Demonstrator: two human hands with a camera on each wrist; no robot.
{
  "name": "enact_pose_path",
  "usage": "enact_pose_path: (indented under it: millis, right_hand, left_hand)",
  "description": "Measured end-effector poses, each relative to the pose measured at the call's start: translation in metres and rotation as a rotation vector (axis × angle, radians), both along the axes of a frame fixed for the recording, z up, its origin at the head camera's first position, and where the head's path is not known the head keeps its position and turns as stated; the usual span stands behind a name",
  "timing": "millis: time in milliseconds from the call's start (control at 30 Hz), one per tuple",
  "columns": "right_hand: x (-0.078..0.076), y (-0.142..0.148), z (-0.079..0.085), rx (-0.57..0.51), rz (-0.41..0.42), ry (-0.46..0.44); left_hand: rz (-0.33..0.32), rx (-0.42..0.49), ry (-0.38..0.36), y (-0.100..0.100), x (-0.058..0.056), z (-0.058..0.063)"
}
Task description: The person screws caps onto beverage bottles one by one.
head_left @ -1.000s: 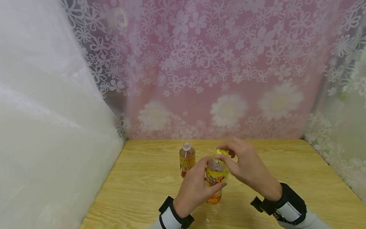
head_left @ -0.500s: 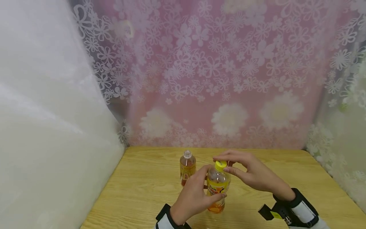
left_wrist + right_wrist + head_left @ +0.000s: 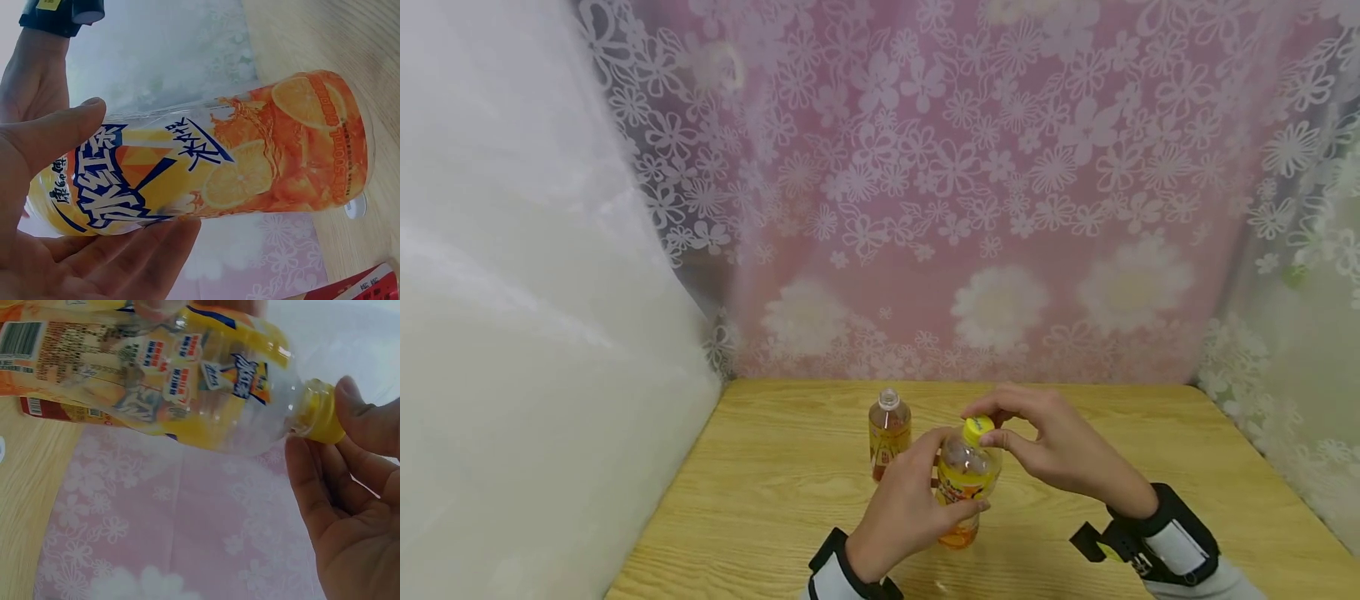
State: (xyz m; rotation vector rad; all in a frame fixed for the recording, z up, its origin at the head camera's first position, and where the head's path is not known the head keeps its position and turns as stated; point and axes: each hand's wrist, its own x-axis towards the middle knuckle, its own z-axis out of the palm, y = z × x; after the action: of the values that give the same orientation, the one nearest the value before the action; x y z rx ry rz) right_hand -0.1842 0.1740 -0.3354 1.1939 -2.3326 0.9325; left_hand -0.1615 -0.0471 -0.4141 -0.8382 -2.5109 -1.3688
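Gripping the yellow-labelled bottle (image 3: 964, 485) with my left hand (image 3: 910, 504), I have my thumb across its near side and my fingers round its far left side, so they are clamped on the bottle's body. My right hand (image 3: 1054, 443) pinches the yellow cap (image 3: 977, 428) at the top, thumb on the near right of it and forefinger on the far left; the cap sits at the bottle's neck. The bottle is nearly upright with a slight lean, over the near middle of the wooden table (image 3: 760, 483); I cannot tell whether its base touches the wood. Orange slices are printed on the lower part of its label, seen in the left wrist view.

A second bottle (image 3: 890, 435) with an uncapped neck stands upright on the table, just to the far left of the first, its lower part partly behind my left hand. A small white round thing (image 3: 356, 205) lies on the wood. Beyond the table's far edge hangs a pink curtain (image 3: 910, 275) with white flowers, and a white sheet (image 3: 535, 333) rises on the left. A black strap (image 3: 1172, 542) goes round my right wrist.
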Motion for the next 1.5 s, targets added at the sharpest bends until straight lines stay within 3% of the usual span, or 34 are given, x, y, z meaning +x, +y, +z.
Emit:
enact_pose_path:
  millis: [100,267,367,433,600,700,833,1067,1367,1433,1500]
  right_hand:
    - [0.003,-0.006,-0.005,-0.023,-0.084,0.018]
    - [0.014,-0.022,-0.014,-0.062,-0.300,-0.001]
    - [0.019,-0.027,-0.013,-0.052,-0.358,-0.017]
    - [0.019,-0.024,-0.009,-0.050,-0.323,-0.061]
    - [0.007,-0.008,0.005,-0.032,-0.073,-0.148]
    - [0.000,-0.002,0.006,-0.006,0.025,-0.097]
    - [-0.005,-0.002,0.004,0.022,0.036,-0.007]
    - [0.003,-0.010,-0.001,0.053,-0.090,0.111]
    - [0.025,-0.034,-0.011,0.011,-0.432,0.047]
    - [0.027,-0.036,-0.010,0.012,-0.474,0.038]
    - [0.026,-0.034,-0.008,0.016,-0.465,0.014]
  left_hand:
    - [0.048,-0.023,0.019,0.002,0.002,-0.001]
    - [0.173,-0.076,0.082,0.010,0.007,-0.005]
    - [0.188,-0.079,0.108,0.012,0.009,-0.006]
    - [0.173,-0.074,0.118,0.011,0.008,-0.005]
    - [0.077,-0.029,0.069,0.004,0.002,-0.001]
    - [0.045,-0.009,0.037,0.002,0.000,-0.001]
    - [0.054,-0.015,0.042,0.003,-0.001,0.000]
    - [0.082,-0.039,0.052,0.005,0.000,-0.004]
    - [0.235,-0.130,0.204,0.015,0.004,-0.007]
    - [0.247,-0.138,0.223,0.017,0.004,-0.007]
    - [0.220,-0.125,0.220,0.018,0.004,-0.005]
